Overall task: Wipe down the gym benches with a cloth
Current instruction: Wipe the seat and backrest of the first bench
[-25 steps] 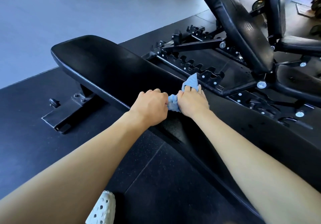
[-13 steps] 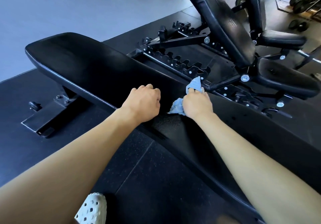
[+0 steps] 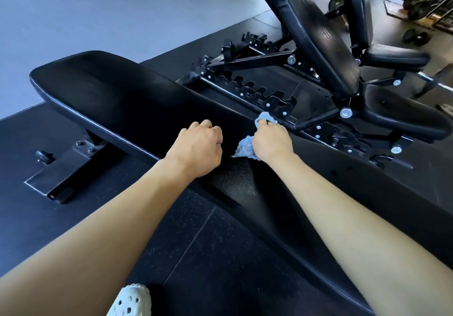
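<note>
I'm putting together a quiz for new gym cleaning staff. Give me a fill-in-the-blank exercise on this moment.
1. The right hand grips a ___ cloth.
2. The left hand is curled into a fist and holds ___.
3. The flat bench under both hands has a ___ pad.
4. The perforated shoe at the bottom edge is ___.

Missing words: blue; nothing; black; white.

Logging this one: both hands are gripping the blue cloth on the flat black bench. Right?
No. The head view shows only the right hand gripping the blue cloth on the flat black bench; the left hand is a bare fist beside it, not touching the cloth.
</note>
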Available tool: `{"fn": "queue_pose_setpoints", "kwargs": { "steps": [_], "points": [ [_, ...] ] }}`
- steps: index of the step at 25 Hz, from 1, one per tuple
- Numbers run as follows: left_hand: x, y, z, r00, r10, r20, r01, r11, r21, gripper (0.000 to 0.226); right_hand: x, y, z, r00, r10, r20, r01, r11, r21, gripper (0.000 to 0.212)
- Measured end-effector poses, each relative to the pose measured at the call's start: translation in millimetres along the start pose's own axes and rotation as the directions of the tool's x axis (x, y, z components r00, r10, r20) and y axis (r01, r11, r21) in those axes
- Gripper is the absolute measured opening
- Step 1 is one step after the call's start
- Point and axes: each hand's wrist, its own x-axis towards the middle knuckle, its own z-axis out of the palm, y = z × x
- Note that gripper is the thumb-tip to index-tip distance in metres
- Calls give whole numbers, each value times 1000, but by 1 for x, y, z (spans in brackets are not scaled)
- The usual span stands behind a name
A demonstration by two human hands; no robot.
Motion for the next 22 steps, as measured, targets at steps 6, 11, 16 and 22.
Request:
{"fn": "queue_pose_setpoints", "kwargs": {
  "steps": [6, 11, 16, 22],
  "points": [
    [16, -15, -2, 1000, 13, 14, -12, 998, -61, 22, 27, -34, -9, 997, -60, -53, 70, 975, 210, 31],
    [21, -20, -6, 995, 99, -9, -99, 994, -36, 22, 92, -79, -33, 967, 6, 254, -112, 908, 403, 60],
    [21, -29, -9, 996, 89, -20, -89, 996, 10, 21, 117, -107, -39, 902, -109, 418, -138, 844, 519, 79],
    [24, 2, -8, 995, 104, -5, -103, 993, 65, 21, 98, -66, -29, 919, -126, 374, -69, 882, 466, 86]
  ]
}}
